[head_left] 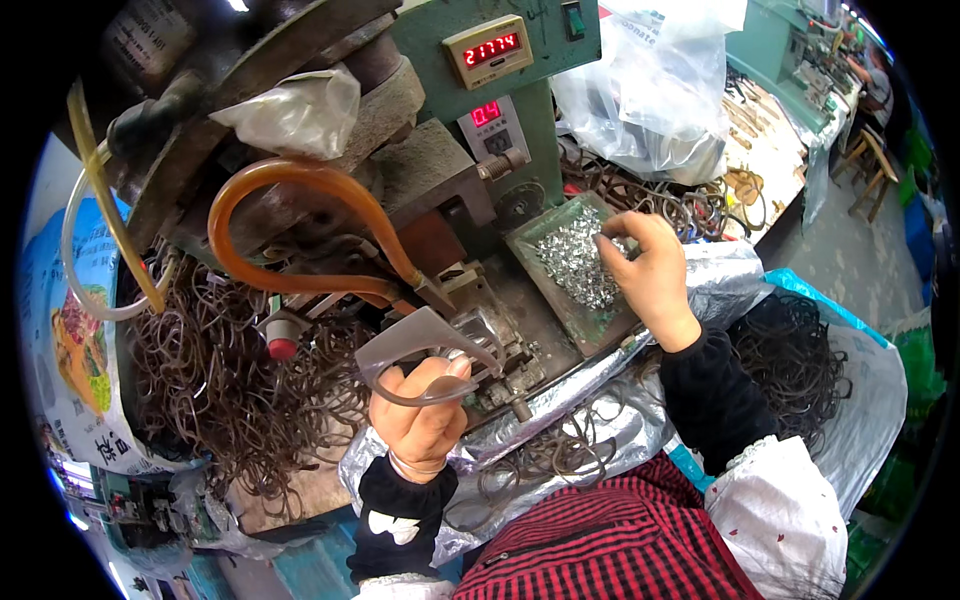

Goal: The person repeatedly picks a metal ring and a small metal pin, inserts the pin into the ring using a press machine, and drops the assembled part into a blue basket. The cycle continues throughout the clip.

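A red-and-black checked garment (600, 540) fills the lower edge, with crumpled silver sheeting (625, 425) just beyond it. Above the sheeting, left of centre, is a curved plastic piece (418, 337): smoky grey-brown, translucent and glossy, with a broad flat section narrowing into a thin band that bends round in a loop. The left hand (420, 410) grasps it, fingers curled in and thumb folded close, the band passing around the fingers, in front of the metal fixture (490, 330) of a bench machine.

Farther right, the right hand (652, 275) reaches over a shallow green tray (603, 326) heaped with small silvery metal bits (573, 262). Its thumb and forefinger are slightly apart and bent towards the heap; whether they pinch a bit cannot be told.

A tangle of dark curved strips (225, 350) lies at left. Beyond the hands, an orange hose (232, 205) loops before the machine, whose green housing (555, 40) carries a red-lit counter (490, 50). A clear plastic bag (640, 100) stands behind; a wooden stool (872, 165) is in the far right background.
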### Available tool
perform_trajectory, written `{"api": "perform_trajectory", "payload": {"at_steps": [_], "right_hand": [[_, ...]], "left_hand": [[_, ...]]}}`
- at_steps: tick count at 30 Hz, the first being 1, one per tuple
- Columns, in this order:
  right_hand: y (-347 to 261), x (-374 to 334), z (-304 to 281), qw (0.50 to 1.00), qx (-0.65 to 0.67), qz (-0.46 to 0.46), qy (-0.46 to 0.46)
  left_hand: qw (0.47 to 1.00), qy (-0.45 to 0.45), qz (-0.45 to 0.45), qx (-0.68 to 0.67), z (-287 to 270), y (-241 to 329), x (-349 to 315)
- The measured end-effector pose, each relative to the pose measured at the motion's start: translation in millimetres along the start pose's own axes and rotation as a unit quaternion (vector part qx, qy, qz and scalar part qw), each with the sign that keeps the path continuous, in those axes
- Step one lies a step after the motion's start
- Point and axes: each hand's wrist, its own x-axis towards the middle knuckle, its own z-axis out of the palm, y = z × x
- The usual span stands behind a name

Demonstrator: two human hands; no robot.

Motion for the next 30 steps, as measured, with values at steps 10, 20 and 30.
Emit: {"api": "perform_trajectory", "payload": {"at_steps": [10, 20, 30], "right_hand": [[6, 9, 80, 0.969, -0.138, -0.169, -0.119], [29, -40, 8, 0.957, 0.211, 0.195, -0.036], [-14, -25, 52, 0.917, 0.356, 0.176, -0.043]], "left_hand": [[0.999, 0.004, -0.03, -0.017, -1, 12, 11], [0.879, 0.107, -0.398, 0.24, -114, 19, -144], [0.868, -0.046, -0.38, 0.318, -109, -75, -49]]}}
